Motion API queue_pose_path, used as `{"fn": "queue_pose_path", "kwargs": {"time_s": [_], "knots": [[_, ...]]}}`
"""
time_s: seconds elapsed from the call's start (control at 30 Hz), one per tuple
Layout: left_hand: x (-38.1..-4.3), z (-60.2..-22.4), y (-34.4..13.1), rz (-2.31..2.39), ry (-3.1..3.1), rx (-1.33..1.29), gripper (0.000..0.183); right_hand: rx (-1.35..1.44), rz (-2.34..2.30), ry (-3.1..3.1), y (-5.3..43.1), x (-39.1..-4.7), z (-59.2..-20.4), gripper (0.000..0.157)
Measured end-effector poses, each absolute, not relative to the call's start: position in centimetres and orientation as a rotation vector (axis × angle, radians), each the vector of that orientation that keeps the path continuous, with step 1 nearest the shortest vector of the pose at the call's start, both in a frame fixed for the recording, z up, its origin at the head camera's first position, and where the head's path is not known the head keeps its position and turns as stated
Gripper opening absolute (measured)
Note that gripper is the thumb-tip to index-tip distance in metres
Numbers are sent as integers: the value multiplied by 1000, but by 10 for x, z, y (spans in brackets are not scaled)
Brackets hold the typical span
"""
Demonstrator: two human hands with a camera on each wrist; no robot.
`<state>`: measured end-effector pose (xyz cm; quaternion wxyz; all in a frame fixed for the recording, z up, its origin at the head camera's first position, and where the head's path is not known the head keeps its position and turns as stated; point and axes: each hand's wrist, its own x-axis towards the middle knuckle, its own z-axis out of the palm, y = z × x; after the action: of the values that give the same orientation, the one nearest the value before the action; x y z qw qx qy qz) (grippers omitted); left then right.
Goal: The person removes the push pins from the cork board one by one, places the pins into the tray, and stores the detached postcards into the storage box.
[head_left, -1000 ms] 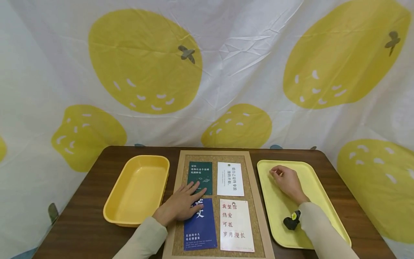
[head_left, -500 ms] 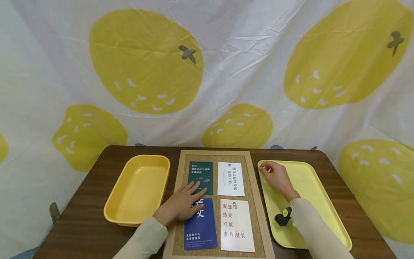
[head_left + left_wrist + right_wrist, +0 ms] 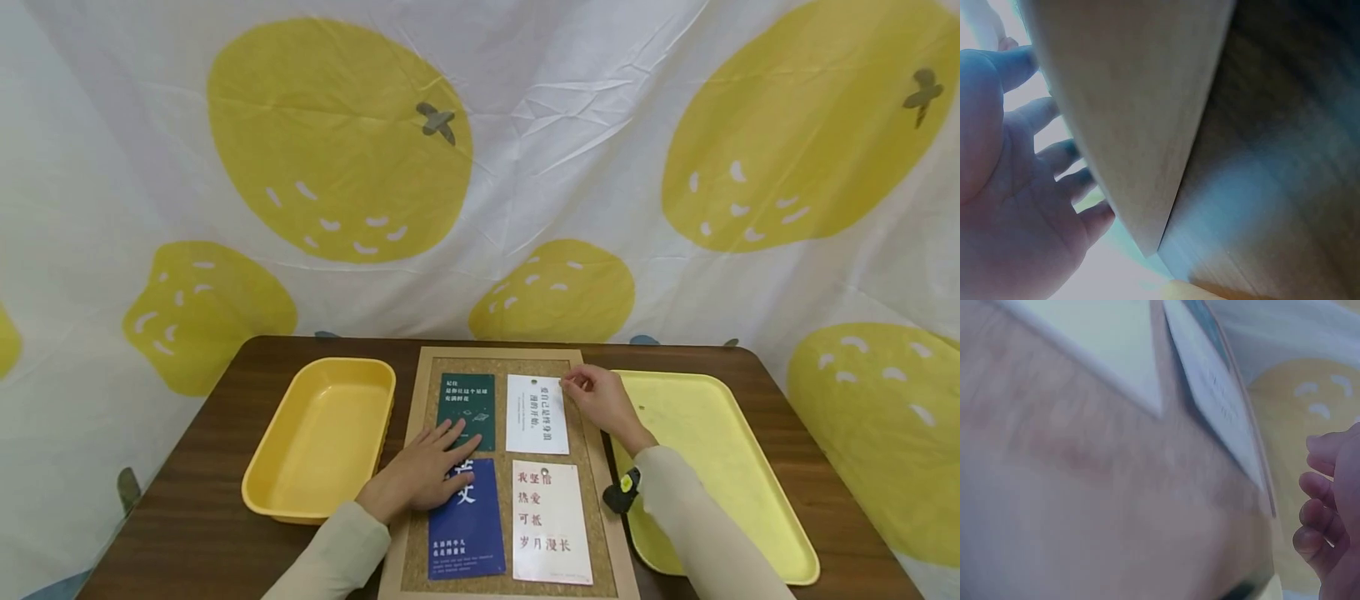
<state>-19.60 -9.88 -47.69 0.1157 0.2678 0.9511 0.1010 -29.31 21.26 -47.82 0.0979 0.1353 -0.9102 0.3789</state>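
A wood-framed cork board [image 3: 498, 517] lies on the table with a green card [image 3: 467, 392], a white card [image 3: 534, 429], a blue card [image 3: 467, 546] and a white card with red lettering [image 3: 551, 525]. My left hand [image 3: 420, 475] rests with spread fingers across the green and blue cards. At the upper right corner of the white card, my right hand [image 3: 600, 404] pinches something tiny, apparently a thumbtack, mostly hidden by the fingertips. A round tack head [image 3: 534, 382] shows near that card's top left. Another tack [image 3: 545, 472] sits on the red-lettered card.
Left of the board stands a deep yellow-orange bin [image 3: 318, 442]. A shallow pale yellow tray [image 3: 720, 467] lies at the right, under my right forearm, with a small dark speck [image 3: 641, 407] on it. Behind the table [image 3: 195, 500] hangs a lemon-print cloth [image 3: 525, 167].
My right hand has moved left from over the yellow tray to the white card's upper right corner, fingertips pinched. My left hand has stayed where it was.
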Motion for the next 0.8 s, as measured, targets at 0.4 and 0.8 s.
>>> {"fn": "queue_pose_path", "kwargs": {"time_s": [0.4, 0.8], "knots": [[-195, -476, -99, 291, 2787, 778, 59, 491, 1213, -2730, 168, -297, -471, 14], [-195, -476, -98, 279, 2798, 787, 59, 544, 1190, -2802, 137, -299, -475, 15]]}}
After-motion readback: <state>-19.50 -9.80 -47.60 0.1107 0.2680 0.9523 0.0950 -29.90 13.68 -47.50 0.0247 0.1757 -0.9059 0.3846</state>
